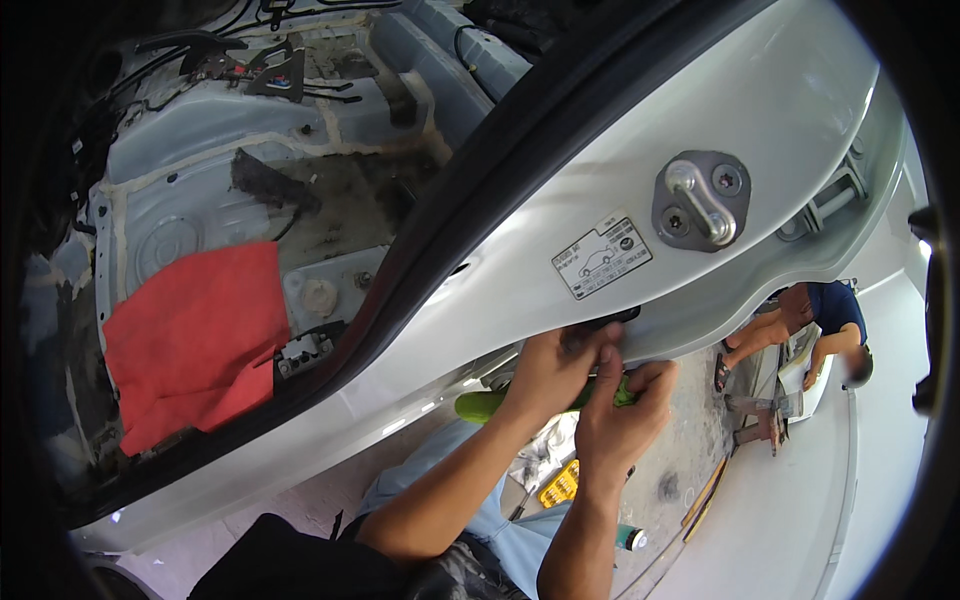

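At the lower edge of a white car's door pillar (500, 270), my left hand (558, 372) has its fingers curled beside a small black part (608, 320). What its fingertips hold is hidden. My right hand (625, 420) is just to the right, closed, its thumb raised close to the left fingertips. A long bright green thing (482, 405) passes behind my left wrist, and green shows again between the right thumb and fingers; its kind cannot be made out. Above the hands are a label (602, 257) with a car drawing and a metal door striker (702, 200) fixed with screws.
To the left, a red cloth (200, 345) lies on the stripped car floor (185, 205), behind the black door seal (440, 215). Below are a yellow bit case (560, 484) and a teal-and-white bottle (630, 538). A person (825, 320) sits at the right, beside a rusty stand (765, 425).
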The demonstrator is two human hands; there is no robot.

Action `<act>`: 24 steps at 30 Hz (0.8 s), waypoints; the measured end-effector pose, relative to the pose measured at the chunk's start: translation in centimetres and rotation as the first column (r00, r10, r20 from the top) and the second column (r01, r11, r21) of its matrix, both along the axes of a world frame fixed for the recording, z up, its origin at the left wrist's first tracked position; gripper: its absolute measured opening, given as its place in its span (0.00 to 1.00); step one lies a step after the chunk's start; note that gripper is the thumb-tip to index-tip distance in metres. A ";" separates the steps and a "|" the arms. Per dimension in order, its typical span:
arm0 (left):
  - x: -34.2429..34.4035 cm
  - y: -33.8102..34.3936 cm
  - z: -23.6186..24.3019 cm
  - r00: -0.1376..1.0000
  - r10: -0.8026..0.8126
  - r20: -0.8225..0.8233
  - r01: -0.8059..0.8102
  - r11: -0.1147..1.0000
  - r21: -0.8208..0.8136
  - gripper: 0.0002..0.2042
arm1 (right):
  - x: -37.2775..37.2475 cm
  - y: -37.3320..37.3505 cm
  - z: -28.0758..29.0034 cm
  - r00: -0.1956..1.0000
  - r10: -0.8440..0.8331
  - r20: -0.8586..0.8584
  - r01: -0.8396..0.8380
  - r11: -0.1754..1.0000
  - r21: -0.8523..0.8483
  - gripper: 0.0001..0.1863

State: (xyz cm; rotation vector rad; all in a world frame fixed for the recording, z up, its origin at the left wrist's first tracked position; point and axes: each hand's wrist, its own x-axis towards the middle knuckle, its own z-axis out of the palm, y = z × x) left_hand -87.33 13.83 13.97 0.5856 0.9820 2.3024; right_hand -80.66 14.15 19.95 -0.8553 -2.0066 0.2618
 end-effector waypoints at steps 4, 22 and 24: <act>0.5 -6.0 0.7 0.884 0.121 -0.452 -0.242 0.945 -0.221 0.16 | 0.2 0.0 -0.2 1.000 0.014 -0.020 -0.015 0.999 -0.049 0.19; -2.0 -4.0 5.5 -0.129 -0.357 -0.925 -0.724 0.671 -0.158 0.27 | 5.0 1.5 0.5 0.715 0.671 -0.199 -0.641 0.742 0.197 0.15; -1.8 -3.9 5.1 -0.120 -0.351 -0.929 -0.735 0.660 -0.154 0.28 | 5.2 1.9 1.8 0.723 0.689 -0.058 -0.656 0.710 0.258 0.15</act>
